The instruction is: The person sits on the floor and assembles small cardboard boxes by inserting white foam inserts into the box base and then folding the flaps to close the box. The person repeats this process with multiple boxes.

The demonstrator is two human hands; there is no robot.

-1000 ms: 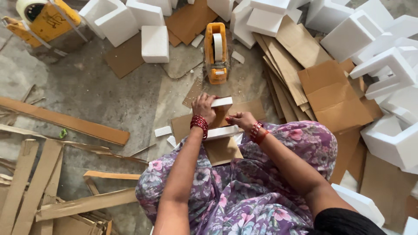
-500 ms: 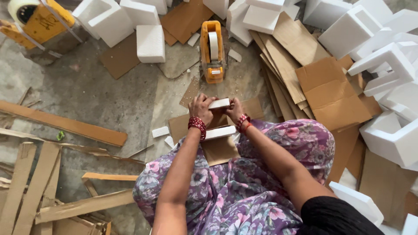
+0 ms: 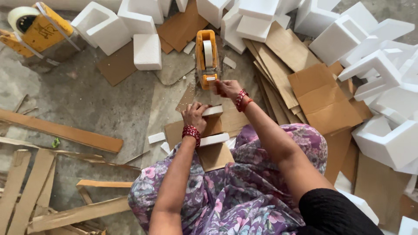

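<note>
I sit on the floor with a brown cardboard piece (image 3: 214, 153) capped by white foam strips (image 3: 213, 139) in front of my lap. My left hand (image 3: 194, 114) presses down on the upper foam strip (image 3: 214, 110) and holds the bundle steady. My right hand (image 3: 225, 88) reaches forward to the orange tape dispenser (image 3: 206, 57) and pinches the tape end at its front edge. Red bangles sit on both wrists.
White foam blocks (image 3: 147, 51) and corner pieces (image 3: 383, 78) lie at the top and right. Cardboard sheets (image 3: 322, 98) fan out on the right. Wooden strips (image 3: 65, 132) lie on the left, with a yellow box and tape roll (image 3: 37, 28) at the top left.
My right hand left the bundle and moved forward to the tape dispenser. My left hand stayed on the foam strip.
</note>
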